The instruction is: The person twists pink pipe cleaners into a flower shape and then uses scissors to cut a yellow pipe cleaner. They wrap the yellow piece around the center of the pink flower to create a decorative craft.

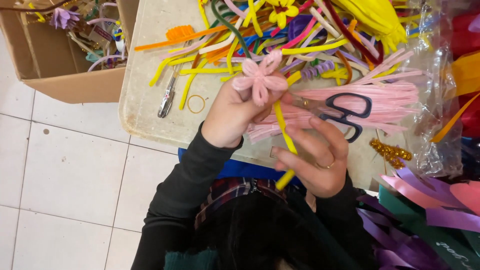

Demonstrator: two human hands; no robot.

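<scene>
Head view, looking down. Left hand (234, 112) is up over the table (145, 95), fingers pressed together and pinching a pink pipe-cleaner flower (260, 77) at its base; flower sits just above the fingertips, loops spread out. A yellow pipe-cleaner stem (284, 132) runs down from under the flower, between both hands, lower end poking out near the person's lap. Right hand (317, 160) is lower & closer to the body, fingers curled loosely around the stem's lower part, thumb side touching it; gold ring (327, 165) on one finger. Grip there looks light, can't tell how tight.

Behind the hands on the table: black-handled scissors (345, 115) lying on a bundle of pink pipe cleaners (385, 95), just beside the right hand's fingertips. Mixed heap of coloured pipe cleaners (260, 35) (yellow, orange, green, purple, white) at the far side. Small pliers (167, 97) and a rubber band (196, 104) to the left of the left hand, apart from it. Cardboard box (65, 75) w/ craft bits off the table's left edge. Gold tinsel piece (391, 152) and purple & pink paper petals (430, 195) to the right. Person wears dark sleeves; tiled floor (65, 180) below.
</scene>
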